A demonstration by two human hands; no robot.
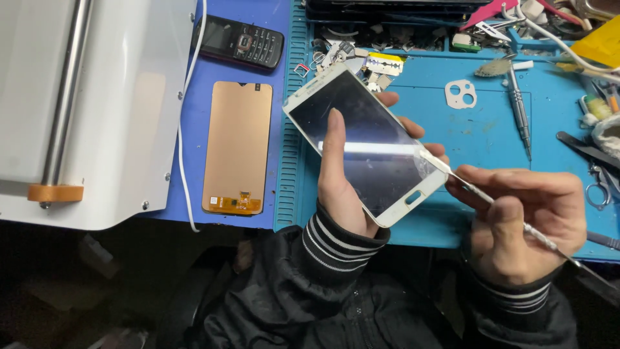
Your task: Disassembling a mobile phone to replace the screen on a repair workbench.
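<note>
My left hand (pixel 341 176) holds a white smartphone (pixel 381 152) with a dark glossy screen, tilted above the blue work mat (pixel 465 129). Its thumb lies across the screen and the fingers wrap behind the far edge. My right hand (pixel 523 220) grips a thin metal pry tool (pixel 481 190). The tool's flat tip touches the phone's right edge, near the lower corner.
A copper-coloured display panel (pixel 236 145) lies on the blue pad left of the mat, with a black keypad phone (pixel 242 42) behind it. A white machine (pixel 84 103) fills the left. A screwdriver (pixel 518 113), a white camera-frame part (pixel 460 94), scissors (pixel 600 187) and several small tools sit at the right.
</note>
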